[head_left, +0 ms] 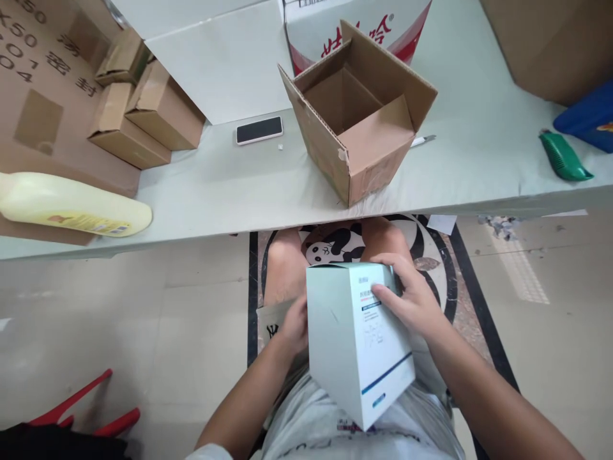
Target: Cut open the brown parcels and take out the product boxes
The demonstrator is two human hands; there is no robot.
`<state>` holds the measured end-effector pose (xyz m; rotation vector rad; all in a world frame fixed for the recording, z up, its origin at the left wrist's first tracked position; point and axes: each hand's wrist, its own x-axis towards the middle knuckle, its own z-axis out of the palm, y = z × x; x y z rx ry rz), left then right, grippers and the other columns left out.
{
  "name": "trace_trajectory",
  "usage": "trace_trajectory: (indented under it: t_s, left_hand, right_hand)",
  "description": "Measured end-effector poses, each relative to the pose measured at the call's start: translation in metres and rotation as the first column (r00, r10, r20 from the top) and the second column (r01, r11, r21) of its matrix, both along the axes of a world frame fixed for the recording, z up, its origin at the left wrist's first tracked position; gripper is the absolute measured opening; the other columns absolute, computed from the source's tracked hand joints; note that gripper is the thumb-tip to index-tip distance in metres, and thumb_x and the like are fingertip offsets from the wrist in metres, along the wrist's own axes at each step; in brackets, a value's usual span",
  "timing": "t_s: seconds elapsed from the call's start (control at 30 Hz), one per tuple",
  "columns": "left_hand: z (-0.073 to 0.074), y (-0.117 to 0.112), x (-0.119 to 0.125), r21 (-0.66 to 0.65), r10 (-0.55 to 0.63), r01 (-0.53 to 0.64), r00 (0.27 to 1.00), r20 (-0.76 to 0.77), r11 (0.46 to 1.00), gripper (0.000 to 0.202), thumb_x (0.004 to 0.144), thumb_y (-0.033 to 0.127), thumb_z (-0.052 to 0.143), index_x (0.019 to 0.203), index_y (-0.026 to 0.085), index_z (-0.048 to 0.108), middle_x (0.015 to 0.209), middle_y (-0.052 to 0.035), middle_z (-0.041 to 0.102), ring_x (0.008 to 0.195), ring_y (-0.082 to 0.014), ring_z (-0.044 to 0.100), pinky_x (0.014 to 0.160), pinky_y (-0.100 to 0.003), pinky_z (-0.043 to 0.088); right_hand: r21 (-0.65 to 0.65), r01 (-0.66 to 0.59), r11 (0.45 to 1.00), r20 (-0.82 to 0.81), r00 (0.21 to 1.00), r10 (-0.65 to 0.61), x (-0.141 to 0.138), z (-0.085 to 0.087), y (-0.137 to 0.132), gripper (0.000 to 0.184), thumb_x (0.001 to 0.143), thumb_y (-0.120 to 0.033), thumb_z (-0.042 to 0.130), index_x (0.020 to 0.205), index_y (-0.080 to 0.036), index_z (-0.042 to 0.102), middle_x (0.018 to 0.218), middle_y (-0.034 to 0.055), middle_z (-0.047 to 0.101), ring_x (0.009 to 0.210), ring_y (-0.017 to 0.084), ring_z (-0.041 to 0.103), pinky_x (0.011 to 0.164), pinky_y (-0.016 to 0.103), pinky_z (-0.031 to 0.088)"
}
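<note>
I hold a white carton [352, 342] with blue print over my lap, below the table edge. My right hand [412, 297] grips its far right side, fingers curled over the top corner. My left hand [294, 326] is pressed against its left face, mostly hidden behind the carton. On the table ahead stands an open brown cardboard box [359, 121], flaps up, its inside bare as far as I can see.
A black phone [259, 130] lies left of the open box. A pale yellow bottle [71, 206] lies at the table's left edge. Small brown boxes [143, 112] sit at back left. A green tool [564, 156] rests at right. Red chair legs [81, 409] are lower left.
</note>
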<state>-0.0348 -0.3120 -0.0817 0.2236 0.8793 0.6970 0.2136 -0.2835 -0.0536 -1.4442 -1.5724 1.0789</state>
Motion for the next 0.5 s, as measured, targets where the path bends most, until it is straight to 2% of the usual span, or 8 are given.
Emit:
trace_trajectory:
  t_s: [0.07,0.1,0.17,0.23,0.3,0.37,0.43,0.5]
  left_hand:
    - [-0.001,-0.002,-0.01,0.098,0.033,-0.028,0.998,-0.053,0.995,0.077,0.077,0.076,0.077,0.131,0.021,0.072,0.13,-0.0136,0.078,0.129,-0.0434,0.069,0.102,-0.049,0.06]
    - [-0.002,-0.003,-0.014,0.156,0.036,-0.017,0.992,-0.118,0.988,0.087,0.072,0.078,0.081,0.138,0.023,0.067,0.138,-0.0139,0.075,0.135,-0.044,0.065,0.104,-0.049,0.059]
    - [-0.004,-0.002,-0.02,0.201,0.032,0.032,0.951,-0.308,0.979,0.099,0.07,0.071,0.089,0.152,0.027,0.055,0.154,-0.0143,0.064,0.146,-0.043,0.057,0.109,-0.048,0.056]
    - [-0.006,-0.002,-0.024,0.195,0.035,0.059,0.894,-0.447,0.979,0.102,0.078,0.066,0.086,0.162,0.031,0.041,0.166,-0.0143,0.051,0.151,-0.0407,0.051,0.114,-0.048,0.053]
    - [-0.008,-0.003,-0.028,0.201,-0.031,0.127,0.906,-0.422,0.971,0.109,0.082,0.064,0.084,0.169,0.034,0.026,0.171,-0.0154,0.044,0.151,-0.0412,0.051,0.115,-0.05,0.052]
    - [-0.007,-0.005,-0.031,0.23,-0.173,0.25,0.935,-0.311,0.941,0.122,0.078,0.056,0.091,0.172,0.036,0.017,0.167,-0.0178,0.049,0.145,-0.0436,0.057,0.109,-0.053,0.056]
    - [-0.005,-0.007,-0.034,0.257,-0.242,0.302,0.94,-0.243,0.918,0.122,0.076,0.048,0.094,0.172,0.034,0.019,0.156,-0.0195,0.061,0.135,-0.0447,0.065,0.102,-0.053,0.059]
    - [0.0,-0.006,-0.037,0.29,-0.164,0.234,0.955,-0.246,0.928,0.106,0.08,0.053,0.088,0.168,0.029,0.033,0.144,-0.0192,0.07,0.128,-0.0445,0.07,0.099,-0.054,0.06]
  right_hand:
    - [-0.009,-0.022,1.0,0.024,0.999,0.023,-0.008,-0.004,-0.003,0.04,0.093,-0.054,0.069,0.122,-0.027,0.067,0.127,0.0106,0.07,0.122,0.032,0.065,0.107,0.055,0.055]
    - [-0.012,-0.015,1.0,0.028,0.999,0.016,-0.012,-0.006,-0.004,0.041,0.092,-0.054,0.07,0.123,-0.027,0.066,0.128,0.0116,0.068,0.123,0.033,0.065,0.107,0.056,0.055]
    - [-0.008,0.026,1.0,0.049,0.998,-0.026,-0.02,-0.009,-0.008,0.046,0.091,-0.053,0.07,0.128,-0.027,0.063,0.129,0.0134,0.065,0.123,0.034,0.064,0.106,0.057,0.056]
    - [-0.001,0.046,0.999,0.077,0.996,-0.046,-0.026,-0.012,-0.011,0.046,0.092,-0.049,0.07,0.131,-0.026,0.06,0.129,0.0145,0.062,0.123,0.034,0.063,0.106,0.057,0.057]
    - [0.002,0.006,1.0,0.097,0.995,-0.006,-0.027,-0.015,-0.013,0.043,0.093,-0.045,0.068,0.131,-0.027,0.059,0.128,0.0147,0.061,0.124,0.034,0.063,0.106,0.058,0.057]
    - [0.005,-0.056,0.998,0.098,0.994,0.056,-0.026,-0.019,-0.016,0.04,0.094,-0.042,0.068,0.131,-0.027,0.058,0.128,0.0143,0.061,0.125,0.033,0.063,0.106,0.057,0.058]
    - [0.022,-0.072,0.997,0.081,0.994,0.07,-0.023,-0.025,-0.021,0.043,0.094,-0.044,0.069,0.133,-0.028,0.056,0.133,0.0147,0.058,0.13,0.034,0.061,0.11,0.059,0.056]
    - [0.016,-0.047,0.999,0.032,0.998,0.047,-0.02,-0.03,-0.026,0.057,0.093,-0.051,0.07,0.142,-0.029,0.049,0.148,0.0165,0.051,0.144,0.036,0.052,0.119,0.064,0.049]
